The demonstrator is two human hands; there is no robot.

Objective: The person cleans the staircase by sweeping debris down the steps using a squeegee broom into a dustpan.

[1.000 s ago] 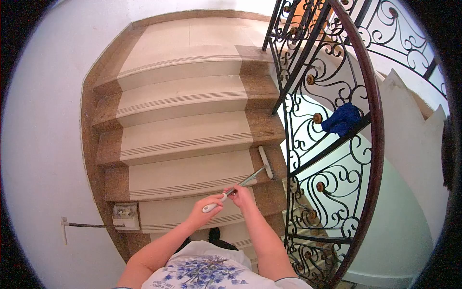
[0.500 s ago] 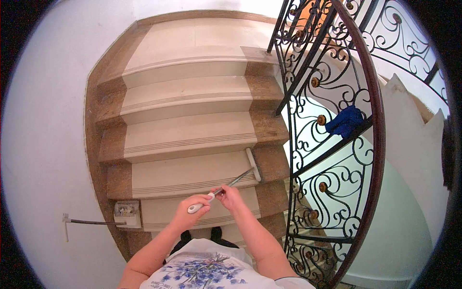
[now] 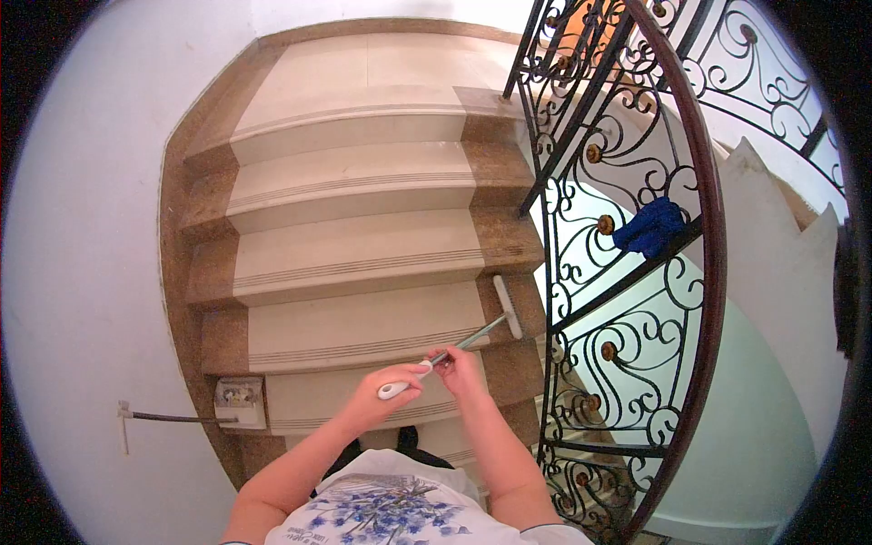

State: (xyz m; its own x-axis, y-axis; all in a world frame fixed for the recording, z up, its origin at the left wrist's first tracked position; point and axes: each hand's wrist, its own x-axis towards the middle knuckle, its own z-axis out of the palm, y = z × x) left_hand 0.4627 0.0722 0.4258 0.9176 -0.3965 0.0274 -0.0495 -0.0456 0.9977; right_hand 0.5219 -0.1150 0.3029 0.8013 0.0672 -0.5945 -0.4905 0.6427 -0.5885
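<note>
A long-handled broom [image 3: 508, 307] with a white head and a grey rod is in both of my hands. Its narrow head lies on the brown right border of a stair tread, close to the railing. My left hand [image 3: 392, 396] is closed round the white grip at the near end. Further along, at the lower part of the rod, my right hand [image 3: 457, 371] is closed on it too. The beige stair tread [image 3: 363, 327] lies just beyond my hands.
To the left, a whitish dustpan [image 3: 240, 402] with a dark rod handle sits on a step by the white wall [image 3: 100, 272]. A black scrollwork railing [image 3: 627, 300] with a brown handrail [image 3: 716, 236] runs along the right. A blue cloth [image 3: 649, 227] hangs on it. Steps rise ahead.
The broom head has moved right, from the edge of the beige strip onto the brown border. Both hands have shifted right with it, still holding the broom.
</note>
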